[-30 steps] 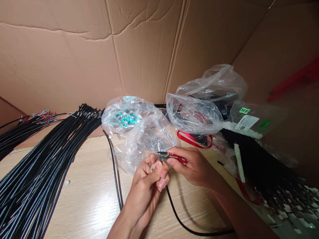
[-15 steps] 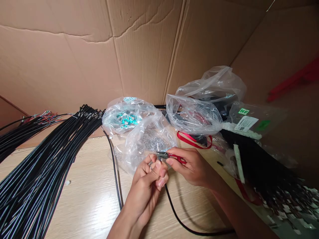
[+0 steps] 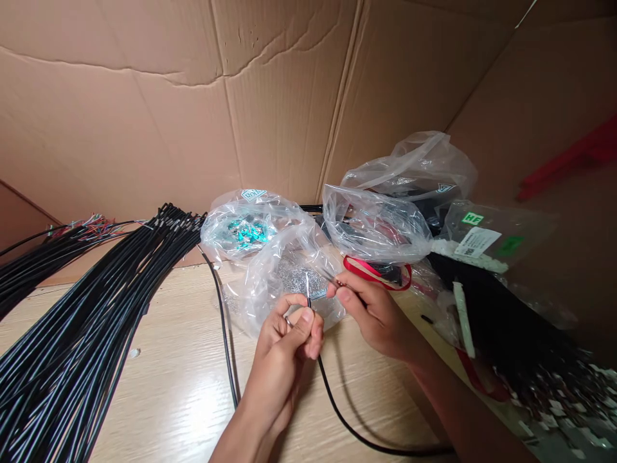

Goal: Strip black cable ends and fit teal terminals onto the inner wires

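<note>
Pinched between the thumb and fingers of my left hand (image 3: 289, 337) is a black cable (image 3: 337, 409). Its end points upward, and a thin pale, silvery core (image 3: 308, 284) sticks out of the black jacket. The rest of the cable hangs below the hand and curves off to the right. My right hand (image 3: 371, 312) is closed around a pair of snips (image 3: 328, 276), whose metal blades point up and left, apart from the cable end. The fingers mostly hide the handle. Behind both hands lies an open clear bag (image 3: 263, 270) of small silvery pieces.
Bundles of black cables (image 3: 106, 308) spread over the left of the table (image 3: 173, 373). More clear bags (image 3: 376, 222), a red ribbon (image 3: 354, 262) and a black cable bundle with white connectors (image 3: 496, 321) lie to the right. Cardboard walls (image 3: 274, 128) stand behind.
The snips were at the cable end and have moved away to the right, tilting upward. The cable's pale core now shows above my left fingers.
</note>
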Demonstrator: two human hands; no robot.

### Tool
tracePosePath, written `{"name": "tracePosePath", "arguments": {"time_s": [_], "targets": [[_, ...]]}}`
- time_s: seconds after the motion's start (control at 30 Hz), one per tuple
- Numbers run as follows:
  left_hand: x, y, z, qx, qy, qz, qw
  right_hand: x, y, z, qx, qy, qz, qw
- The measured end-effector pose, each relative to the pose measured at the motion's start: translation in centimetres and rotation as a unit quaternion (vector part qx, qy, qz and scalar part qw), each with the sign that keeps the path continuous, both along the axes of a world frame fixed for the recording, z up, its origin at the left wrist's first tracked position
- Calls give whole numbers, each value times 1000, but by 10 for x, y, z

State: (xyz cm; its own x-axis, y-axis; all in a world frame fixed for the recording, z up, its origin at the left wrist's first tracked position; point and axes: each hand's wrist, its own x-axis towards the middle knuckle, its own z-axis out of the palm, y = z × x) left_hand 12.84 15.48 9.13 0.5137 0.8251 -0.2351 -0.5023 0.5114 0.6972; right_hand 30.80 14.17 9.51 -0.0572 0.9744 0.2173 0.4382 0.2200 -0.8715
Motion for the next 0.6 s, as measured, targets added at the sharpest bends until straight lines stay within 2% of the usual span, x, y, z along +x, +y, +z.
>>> {"name": "tracePosePath", "arguments": {"time_s": [0.13,0.2,0.3,0.43,0.6], "targets": [[0,-1,1,132,103,0,986,1,3,-5,-30,89,-22,995],[-1,-2,1,171,143,1,975,0,3,-5,-44,132,-28,990],[-1,-4,2,203,198,-7,959,-2,1,2,-43,165,-27,985],[-1,-6,5,226,242,-11,944,-7,-3,12,-31,147,-51,987],[1,-7,7,244,278,8,929,-11,-6,15,-32,129,-67,989]]}}
